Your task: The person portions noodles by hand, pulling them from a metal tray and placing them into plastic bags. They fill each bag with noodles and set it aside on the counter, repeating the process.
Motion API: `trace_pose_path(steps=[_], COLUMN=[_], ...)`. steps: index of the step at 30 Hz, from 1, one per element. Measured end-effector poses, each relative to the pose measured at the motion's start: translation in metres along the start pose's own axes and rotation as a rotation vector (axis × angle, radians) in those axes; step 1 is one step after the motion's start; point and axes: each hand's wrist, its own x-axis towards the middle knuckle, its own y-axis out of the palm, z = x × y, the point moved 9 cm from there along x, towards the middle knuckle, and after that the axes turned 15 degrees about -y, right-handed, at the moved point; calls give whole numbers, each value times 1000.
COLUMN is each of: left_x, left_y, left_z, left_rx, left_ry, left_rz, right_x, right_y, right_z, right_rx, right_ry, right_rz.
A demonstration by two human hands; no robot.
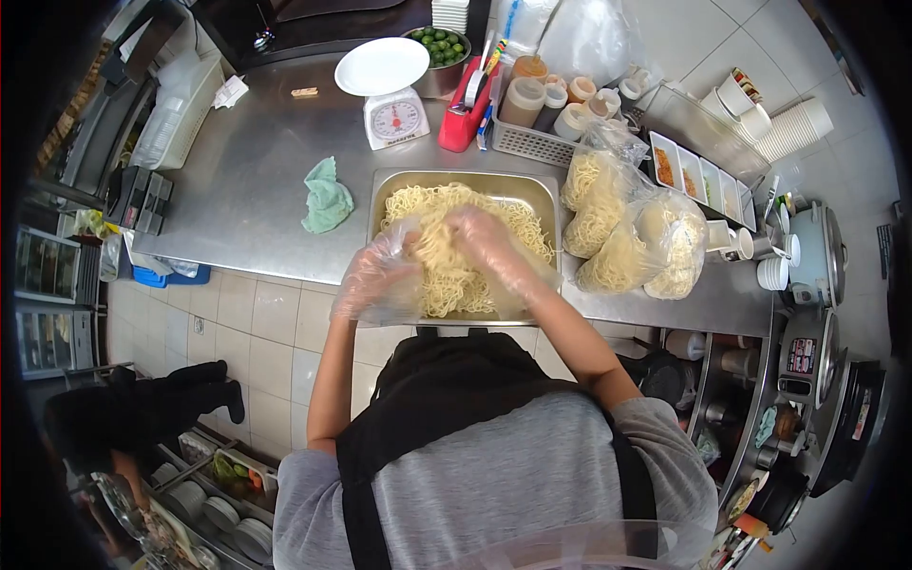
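Note:
A metal tray [551, 190] full of pale yellow noodles [456, 294] sits at the counter's front edge. Both my hands wear clear, loose plastic gloves. My left hand [380, 271] is over the tray's left side, its fingers curled in at the noodles. On the other side, my right hand [483, 242] reaches into the heap with bent fingers closed on noodles. A clump of strands between the two hands is raised and smeared by motion. The fingertips are partly hidden among the strands.
Right of the tray lie plastic bags of noodles [617, 252]. Behind stand a kitchen scale [395, 119], a red tape dispenser [460, 125], a bowl of limes [442, 47] and a basket of sauce bottles [532, 142]. A green cloth [327, 197] lies left. Another person [133, 408] is at lower left.

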Motion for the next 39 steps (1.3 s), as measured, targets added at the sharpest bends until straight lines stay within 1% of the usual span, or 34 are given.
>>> trace_pose_path(steps=[1,3,4,6,7,9,10,11,12,14,15,18,19,21,22,24,25,27,28,29,31,33,34,35,36,38,39], left_x=[-5,-15,-10,4,9,18,22,25,27,33,35,39,36,24,28,33,28,18,21,24,20,3,1,0,-1,-7,-10], left_y=[-1,8,9,10,12,13,13,14,12,11,9,1,-3,-6,-6,-6,-6,-8,-7,-5,-7,-8,-9,-11,-11,-12,-12], left_z=[-12,-37,-31,-15,-11,-3,-4,-4,-9,-5,-3,-10,-13,-9,0,9,5,-11,-8,0,1,-7,0,11,18,21,23], left_rx=[71,210,168,87,230,519,477,436,396,153,33,86,61,3,68,201,210,227,190,150,55,-64,-131,-197,-262,-228,-213], left_ry=[64,188,134,32,-31,-162,-114,-66,-13,-35,-46,233,205,127,94,30,28,39,46,49,56,68,51,32,13,-56,-94], left_rz=[-50,-152,-159,-173,-218,-298,-304,-309,-316,-181,-116,-152,-107,-11,-38,-99,-137,-222,-219,-219,-194,-140,-111,-79,-45,-65,-76], right_x=[4,-2,-8,-20,-25,-33,-34,-32,-27,-18,-10,5,9,21,25,29,29,19,13,9,13,28,32,37,39,42,42], right_y=[-4,5,6,12,13,-7,-19,-32,-39,-48,-42,1,4,15,18,32,38,43,43,43,26,-13,-28,-30,-16,17,20], right_z=[-9,-9,-6,8,15,22,30,35,39,49,57,44,41,15,3,-10,-13,-5,0,-6,5,24,31,47,41,29,32], right_rx=[-78,-42,-27,-16,-7,176,266,242,188,75,16,-10,-15,-22,-27,-47,-58,-175,-232,-115,121,-5,-64,-118,-141,-185,-121], right_ry=[-1,-26,-35,-93,-123,-115,-107,44,-10,-113,-183,-156,-222,-139,-99,-135,-154,-211,-237,-203,-137,-109,-93,-211,-139,4,134], right_rz=[-95,-102,-109,35,109,101,97,118,28,-156,-146,-26,-100,-99,-97,-15,20,91,132,227,407,198,96,59,112,216,260])
